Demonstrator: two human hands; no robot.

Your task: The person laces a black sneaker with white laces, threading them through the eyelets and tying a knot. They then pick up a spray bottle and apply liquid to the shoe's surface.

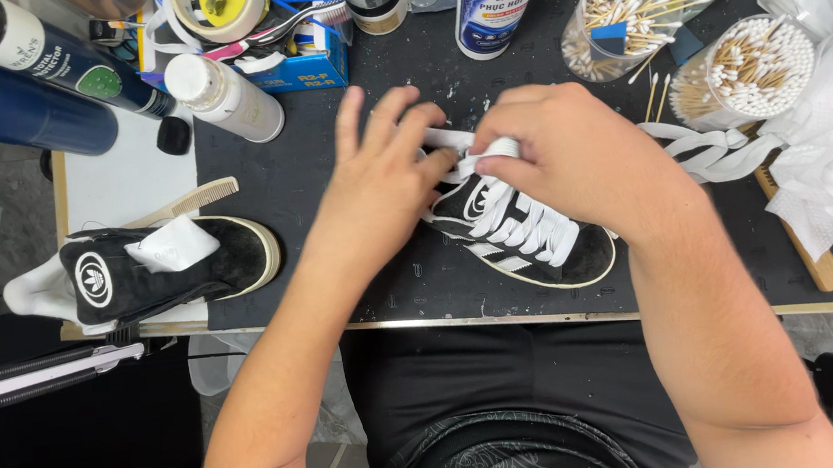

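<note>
both hands meet over the black sneaker (527, 239) directly beneath them, the right hand (570, 155) pinching a flat white lace (489, 149) and the left hand (387, 181) pressing on the shoe's upper end. the lace could twist or slip free if the pinch loosens. the shoe is dark suede with white stripes, a pale sole and partly threaded lacing.
</note>
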